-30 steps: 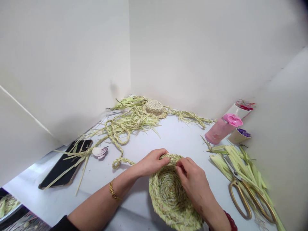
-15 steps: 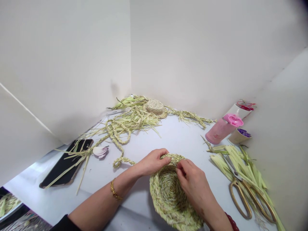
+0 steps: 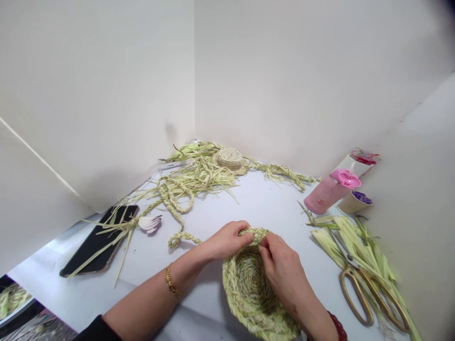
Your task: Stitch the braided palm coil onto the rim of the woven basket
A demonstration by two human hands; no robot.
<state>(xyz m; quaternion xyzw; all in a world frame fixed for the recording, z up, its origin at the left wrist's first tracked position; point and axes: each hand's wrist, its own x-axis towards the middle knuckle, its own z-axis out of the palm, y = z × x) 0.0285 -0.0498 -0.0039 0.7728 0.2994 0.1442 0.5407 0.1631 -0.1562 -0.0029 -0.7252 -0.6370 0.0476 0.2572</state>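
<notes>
A small round basket (image 3: 249, 289) of braided pale green leaf strips lies on the white table, tilted toward me so its spiral bottom shows. My left hand (image 3: 227, 240) pinches the far rim from the left. My right hand (image 3: 280, 267) rests over the basket's right side, fingertips pinching the same stretch of rim just beside the left thumb. A braided cord (image 3: 177, 215) runs from the basket's far rim toward the heap of strips behind.
Brass-handled scissors (image 3: 369, 291) lie on cut leaf strips (image 3: 351, 241) at right. Pink and white spools (image 3: 329, 189) stand behind them. A black phone (image 3: 97, 239), a pale hair clip (image 3: 149, 222), a small woven disc (image 3: 230, 158) and loose strips lie at the back left.
The fingertips of my right hand have crept slightly left along the rim toward my left thumb. The basket has hardly moved.
</notes>
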